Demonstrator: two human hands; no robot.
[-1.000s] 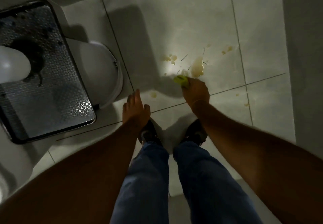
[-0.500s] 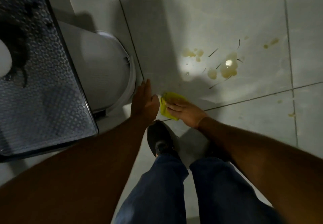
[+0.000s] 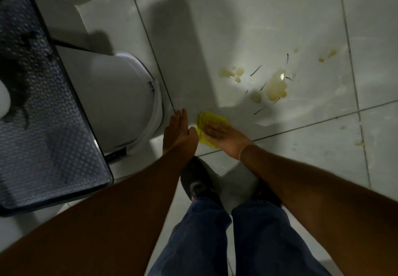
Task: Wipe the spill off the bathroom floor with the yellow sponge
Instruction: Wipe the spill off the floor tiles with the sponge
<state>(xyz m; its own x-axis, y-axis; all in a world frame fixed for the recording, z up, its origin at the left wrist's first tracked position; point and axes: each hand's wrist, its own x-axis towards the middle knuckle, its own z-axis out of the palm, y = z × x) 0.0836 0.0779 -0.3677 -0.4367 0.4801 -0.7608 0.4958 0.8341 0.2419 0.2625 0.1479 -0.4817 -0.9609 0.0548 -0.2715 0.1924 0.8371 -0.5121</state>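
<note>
The yellow sponge (image 3: 207, 121) lies on the pale tiled floor in front of my shoes, pressed down under the fingers of my right hand (image 3: 227, 138). My left hand (image 3: 179, 134) hovers just left of it with flat, extended fingers, holding nothing. The spill (image 3: 274, 87) is a yellowish puddle with smaller blobs and thin dark strands, up and to the right of the sponge, apart from it. More small spots lie at the far right (image 3: 327, 54).
A white toilet (image 3: 120, 101) stands to the left, close to my left hand. A dark patterned glass panel (image 3: 43, 124) fills the left edge. My shoes (image 3: 198, 180) and jeans are at the bottom centre. Open floor tiles extend to the right.
My right hand pulled the sponge back from the puddle toward my feet and leftward, then held it near my left hand. The view shifted; the puddle remains on the floor.
</note>
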